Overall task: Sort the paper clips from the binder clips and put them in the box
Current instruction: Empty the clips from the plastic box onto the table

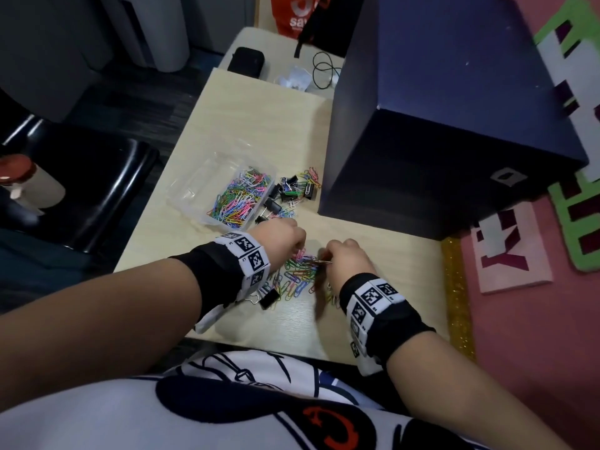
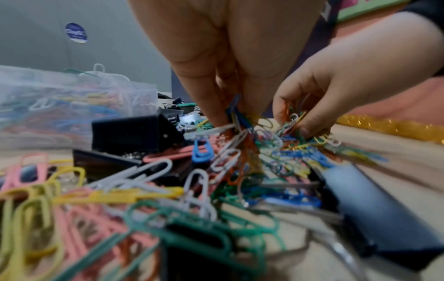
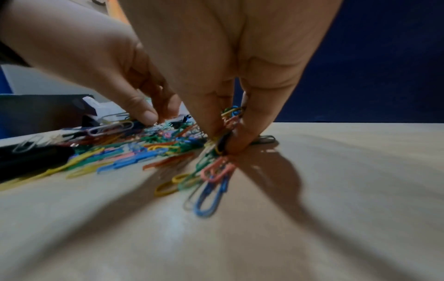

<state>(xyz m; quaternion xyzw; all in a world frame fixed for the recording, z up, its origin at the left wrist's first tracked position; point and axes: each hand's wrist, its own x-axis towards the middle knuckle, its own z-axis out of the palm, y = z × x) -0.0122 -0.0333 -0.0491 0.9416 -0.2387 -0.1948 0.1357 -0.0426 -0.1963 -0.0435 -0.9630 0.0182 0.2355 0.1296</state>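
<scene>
Coloured paper clips [image 1: 300, 274] lie heaped on the bench [image 1: 259, 125], near the clear box [image 1: 227, 193]. Both hands, left hand [image 1: 285, 237] and right hand [image 1: 347, 258], pinch bunches. Light, slippery wire that probably tangles; grip loops.

Table [image 1: 259, 125]: pale wood-grain laminate, smooth, slight sheen. Paper clips [image 1: 297, 274]: glossy coloured coating. Binder clips [image 1: 269, 298]: matt black bodies, shiny wire handles. Box [image 1: 207, 180]: clear glossy plastic.
</scene>
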